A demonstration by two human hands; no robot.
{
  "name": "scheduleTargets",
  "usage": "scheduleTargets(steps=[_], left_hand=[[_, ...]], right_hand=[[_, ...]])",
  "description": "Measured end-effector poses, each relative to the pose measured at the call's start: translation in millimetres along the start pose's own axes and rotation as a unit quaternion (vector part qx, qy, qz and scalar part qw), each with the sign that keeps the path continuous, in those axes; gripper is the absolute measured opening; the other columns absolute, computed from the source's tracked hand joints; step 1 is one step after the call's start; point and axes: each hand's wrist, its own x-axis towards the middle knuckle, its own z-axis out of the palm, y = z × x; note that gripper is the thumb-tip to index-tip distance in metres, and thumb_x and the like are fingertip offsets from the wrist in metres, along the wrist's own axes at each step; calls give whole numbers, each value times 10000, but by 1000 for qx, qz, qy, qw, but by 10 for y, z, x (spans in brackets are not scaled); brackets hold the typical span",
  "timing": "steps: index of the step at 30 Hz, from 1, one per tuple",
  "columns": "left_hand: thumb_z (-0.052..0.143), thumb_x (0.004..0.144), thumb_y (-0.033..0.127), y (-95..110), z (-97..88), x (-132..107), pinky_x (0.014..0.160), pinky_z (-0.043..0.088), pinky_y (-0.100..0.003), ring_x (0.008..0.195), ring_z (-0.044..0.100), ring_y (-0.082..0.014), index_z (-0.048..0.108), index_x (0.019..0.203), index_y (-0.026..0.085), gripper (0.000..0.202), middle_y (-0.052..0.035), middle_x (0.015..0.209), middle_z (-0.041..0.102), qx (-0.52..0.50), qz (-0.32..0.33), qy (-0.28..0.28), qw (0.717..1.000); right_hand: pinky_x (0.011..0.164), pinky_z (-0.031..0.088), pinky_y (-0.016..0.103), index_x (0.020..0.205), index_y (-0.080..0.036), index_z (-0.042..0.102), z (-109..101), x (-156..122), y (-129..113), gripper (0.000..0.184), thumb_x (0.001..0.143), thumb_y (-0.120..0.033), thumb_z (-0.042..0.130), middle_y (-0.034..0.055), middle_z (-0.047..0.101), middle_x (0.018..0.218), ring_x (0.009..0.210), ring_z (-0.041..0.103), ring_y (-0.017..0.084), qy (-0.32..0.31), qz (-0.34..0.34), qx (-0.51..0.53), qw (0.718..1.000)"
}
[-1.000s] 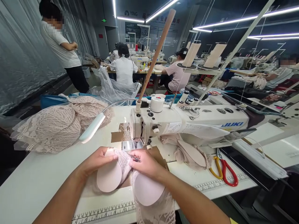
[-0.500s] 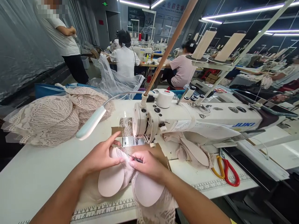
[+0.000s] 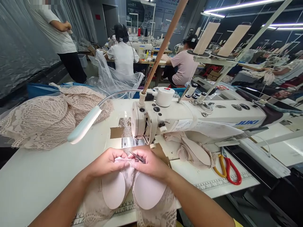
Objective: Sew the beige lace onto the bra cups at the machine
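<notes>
Before the sewing machine (image 3: 177, 113), both hands, left (image 3: 112, 162) and right (image 3: 150, 162), are at a lace bra (image 3: 150, 193), which overlies the ruler strip (image 3: 125, 207). Left of the machine hangs its lamp (image 3: 85, 124), with piled lace pieces (image 3: 38, 116) farther left. Under its arm lies another lace piece (image 3: 196, 151), scissors (image 3: 227, 164) just right of that. Behind the machine rise thread cones (image 3: 206, 38); farther back sit two people (image 3: 123, 56).

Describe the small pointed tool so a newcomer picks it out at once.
Start at the big white sewing machine, then look nearer, below its needle end, to the pale lace garment between two hands. The tool sits in the right hand, beside the left hand. It is slim dark metal, unlike the scissors with red and yellow handles.
</notes>
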Motion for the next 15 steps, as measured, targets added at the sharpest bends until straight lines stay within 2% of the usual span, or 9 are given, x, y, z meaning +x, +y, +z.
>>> scheduleTargets(steps=[2,4,7,11,13,15], left_hand=[[647,799,419,-2,1,1,555,330,-247,602,422,-125,686,830,149,275,-10,676,552,-20,-9,-7,1000],[629,816,428,1,3,9,539,292,-248,582,368,-114,687,855,138,298,-2,649,503,-31,-10,-19,999],[597,844,428,2,1,25,516,220,-254,556,285,-97,660,804,121,316,21,606,407,-38,0,-44,998],[582,856,430,-12,0,40,504,142,-275,530,213,-85,507,603,143,390,43,567,299,-51,7,-64,997],[597,846,425,-30,6,45,500,125,-280,520,197,-81,449,565,157,415,50,554,274,-65,4,-67,996],[612,834,427,-54,14,51,497,122,-279,516,188,-79,460,572,158,405,54,549,270,-77,0,-69,995]], right_hand=[[761,464,272,1041,-187,609,-28,-11,32,247,836,-324,597,25,612,909,843,567,158,13,-4,-3,1000],[763,463,284,1094,-196,578,-70,-27,52,296,883,-398,535,31,609,917,850,572,163,23,-6,-28,999],[778,454,299,1103,-207,582,-137,-44,42,306,943,-411,420,33,628,905,839,578,163,22,-7,-79,997],[782,450,277,1048,-222,637,-167,-36,7,235,878,-358,550,25,643,972,875,577,164,10,-12,-83,996],[723,447,257,1025,-227,645,-150,-28,-8,220,839,-336,600,10,639,909,824,572,154,2,-2,-88,996],[662,432,241,990,-224,649,-121,-21,-30,200,813,-316,623,-3,625,841,768,563,143,0,8,-95,995]])
